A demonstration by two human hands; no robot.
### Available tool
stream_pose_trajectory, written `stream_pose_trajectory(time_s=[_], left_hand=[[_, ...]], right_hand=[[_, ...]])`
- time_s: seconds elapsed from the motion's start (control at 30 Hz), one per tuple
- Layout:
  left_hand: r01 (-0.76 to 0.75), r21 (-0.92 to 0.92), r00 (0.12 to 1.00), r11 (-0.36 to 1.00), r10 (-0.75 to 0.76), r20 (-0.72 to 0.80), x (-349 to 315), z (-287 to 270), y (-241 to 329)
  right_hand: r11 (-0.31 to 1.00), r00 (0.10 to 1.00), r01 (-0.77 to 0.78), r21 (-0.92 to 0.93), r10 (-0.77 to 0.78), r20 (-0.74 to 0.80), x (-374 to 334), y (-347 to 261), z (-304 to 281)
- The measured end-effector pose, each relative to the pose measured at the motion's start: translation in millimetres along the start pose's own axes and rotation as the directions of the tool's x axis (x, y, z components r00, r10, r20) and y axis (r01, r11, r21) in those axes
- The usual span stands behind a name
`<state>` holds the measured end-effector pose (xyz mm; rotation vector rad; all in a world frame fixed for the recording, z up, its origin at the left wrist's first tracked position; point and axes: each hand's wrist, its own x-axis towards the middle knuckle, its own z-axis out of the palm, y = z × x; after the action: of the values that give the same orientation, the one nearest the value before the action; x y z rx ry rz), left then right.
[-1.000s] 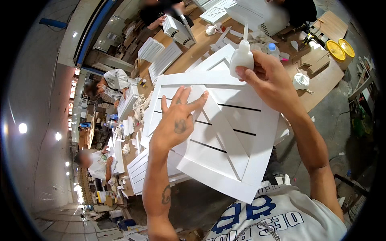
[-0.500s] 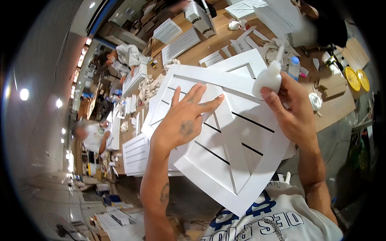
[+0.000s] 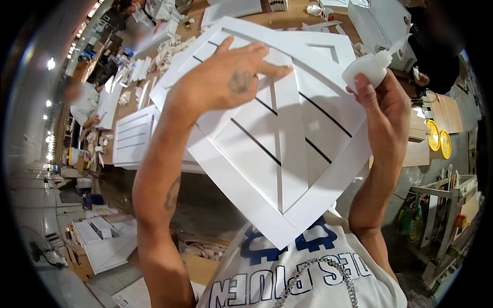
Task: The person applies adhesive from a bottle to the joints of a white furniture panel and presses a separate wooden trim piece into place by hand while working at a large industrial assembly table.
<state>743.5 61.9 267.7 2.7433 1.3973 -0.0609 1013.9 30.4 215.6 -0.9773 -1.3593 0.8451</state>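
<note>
A white slatted panel (image 3: 328, 115) with a raised frame and a diagonal brace lies at a slant in front of me, its near corner close to my shirt. My left hand (image 3: 233, 79) rests over its upper left part, fingers stretched out, one of them reaching the top end of the brace. In my right hand (image 3: 387, 110) is a white squeeze bottle (image 3: 365, 71), gripped above the panel's right corner. The bottle's narrow nozzle points up and to the right, away from the panel. Under the far edge, another white panel (image 3: 322, 50) partly shows.
The wooden workbench (image 3: 280, 20) carries white panels and strips. Crumpled cloth (image 3: 163, 54) lies at the left. More slatted panels (image 3: 134, 136) jut out at the bench's left edge. Co-workers (image 3: 84, 105) stand beyond. Yellow round lids (image 3: 439, 139) and a metal stand (image 3: 441, 205) are at the right.
My view has shifted downward and turned. My left hand has moved farther up the panel, its fingers now closer to the far edge. The bottle has tipped, its nozzle leaning more to the right.
</note>
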Motion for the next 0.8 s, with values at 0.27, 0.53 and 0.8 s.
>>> stream_pose_trajectory(time_s=[0.27,0.53,0.8], left_hand=[[-0.02,-0.018,0.993,1.0,0.018,-0.114,-10.6,5.9,-1.1],[-0.051,-0.272,0.998,0.961,0.039,-0.05,-10.0,-3.0,5.0],[-0.097,-0.26,0.981,0.961,0.049,-0.185,-22.6,11.1,-2.4]], right_hand=[[0.999,0.999,0.02,-0.043,-0.018,0.026,1.2,-7.7,4.6],[0.995,1.0,0.002,-0.099,0.0,0.02,-0.6,-4.5,7.0],[0.983,1.0,-0.001,-0.183,0.003,0.013,-0.6,-2.0,4.9]])
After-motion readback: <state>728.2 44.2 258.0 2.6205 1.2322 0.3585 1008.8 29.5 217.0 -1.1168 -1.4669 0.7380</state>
